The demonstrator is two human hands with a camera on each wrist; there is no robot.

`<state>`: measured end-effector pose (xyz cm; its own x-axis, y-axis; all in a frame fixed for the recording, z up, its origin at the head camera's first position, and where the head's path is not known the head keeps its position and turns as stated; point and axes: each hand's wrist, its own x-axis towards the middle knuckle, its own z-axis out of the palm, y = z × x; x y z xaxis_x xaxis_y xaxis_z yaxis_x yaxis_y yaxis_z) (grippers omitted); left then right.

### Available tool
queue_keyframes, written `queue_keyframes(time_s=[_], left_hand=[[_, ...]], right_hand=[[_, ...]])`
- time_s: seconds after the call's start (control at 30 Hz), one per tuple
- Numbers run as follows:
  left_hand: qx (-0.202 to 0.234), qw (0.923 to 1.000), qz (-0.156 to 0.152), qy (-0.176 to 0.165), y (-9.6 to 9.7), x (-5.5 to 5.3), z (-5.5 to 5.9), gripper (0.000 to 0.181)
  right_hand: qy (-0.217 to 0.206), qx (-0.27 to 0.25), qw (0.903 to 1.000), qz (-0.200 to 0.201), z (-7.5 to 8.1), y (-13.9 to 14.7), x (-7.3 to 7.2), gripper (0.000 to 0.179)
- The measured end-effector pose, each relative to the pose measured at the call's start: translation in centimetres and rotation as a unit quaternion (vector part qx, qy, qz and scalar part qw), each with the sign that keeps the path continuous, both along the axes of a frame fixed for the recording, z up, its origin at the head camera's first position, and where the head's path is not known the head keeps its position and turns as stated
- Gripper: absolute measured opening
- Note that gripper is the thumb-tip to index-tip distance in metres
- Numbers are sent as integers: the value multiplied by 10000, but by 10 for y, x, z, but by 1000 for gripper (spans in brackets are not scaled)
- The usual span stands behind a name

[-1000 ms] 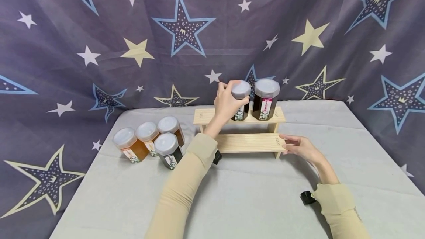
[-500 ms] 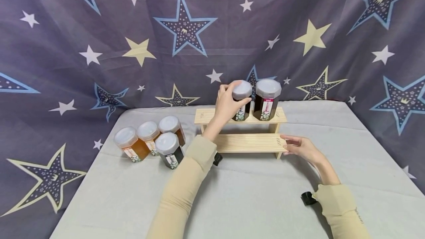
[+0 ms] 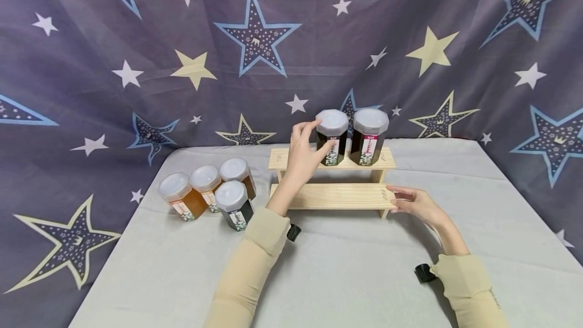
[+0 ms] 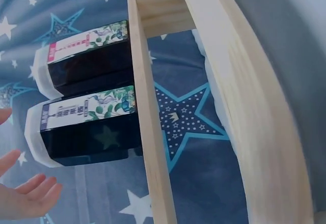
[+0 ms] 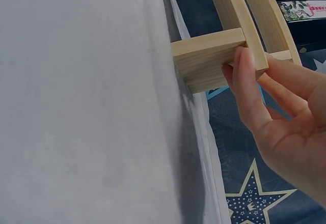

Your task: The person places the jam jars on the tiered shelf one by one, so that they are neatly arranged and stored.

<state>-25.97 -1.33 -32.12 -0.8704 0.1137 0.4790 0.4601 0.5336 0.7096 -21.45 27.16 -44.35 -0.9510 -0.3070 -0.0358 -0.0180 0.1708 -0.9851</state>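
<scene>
A two-tier wooden display rack [image 3: 339,196] stands at the back of the table. On its upper tier are two dark jars with pale lids, upright side by side: the left jar [image 3: 338,151] and the right jar [image 3: 367,147], which has a pink-topped label. My left hand [image 3: 302,158] is beside the left jar with fingers spread; in the left wrist view a gap shows between this hand [image 4: 33,196] and the jar's lid [image 4: 38,137]. My right hand [image 3: 421,206] pinches the lower tier's right end, thumb and fingers on either side of the board [image 5: 253,40] in the right wrist view.
Several lidded jars stand grouped at the left: an amber jar [image 3: 186,201], another amber one [image 3: 207,183], a brownish one [image 3: 241,176] and a dark one [image 3: 236,209] in front. A star-patterned curtain [image 3: 273,90] hangs behind the table [image 3: 355,272].
My left hand has let go of the left jar's lid and drawn slightly left and down, fingers opening. The jar stays on the upper tier. My right hand keeps its hold on the rack.
</scene>
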Motion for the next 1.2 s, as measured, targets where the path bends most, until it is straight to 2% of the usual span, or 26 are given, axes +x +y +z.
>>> queue_keyframes(time_s=[0.23, 0.53, 0.9, 1.2], left_hand=[[75, 9999, -67, -84, -11, 17, -1, 46], [-131, 9998, -109, -144, -31, 33, -7, 38], [-1026, 9936, -356, -324, -67, 47, -17, 39], [-1302, 9913, -161, -73, -94, 55, -25, 34]], right_hand=[[-32, -55, 10000, 4, 0, 1, -1, 50], [31, -31, 10000, 13, 0, 0, -1, 50], [-30, -53, 10000, -1, 0, 0, 0, 51], [-68, -42, 10000, -15, 1, 0, 0, 50]])
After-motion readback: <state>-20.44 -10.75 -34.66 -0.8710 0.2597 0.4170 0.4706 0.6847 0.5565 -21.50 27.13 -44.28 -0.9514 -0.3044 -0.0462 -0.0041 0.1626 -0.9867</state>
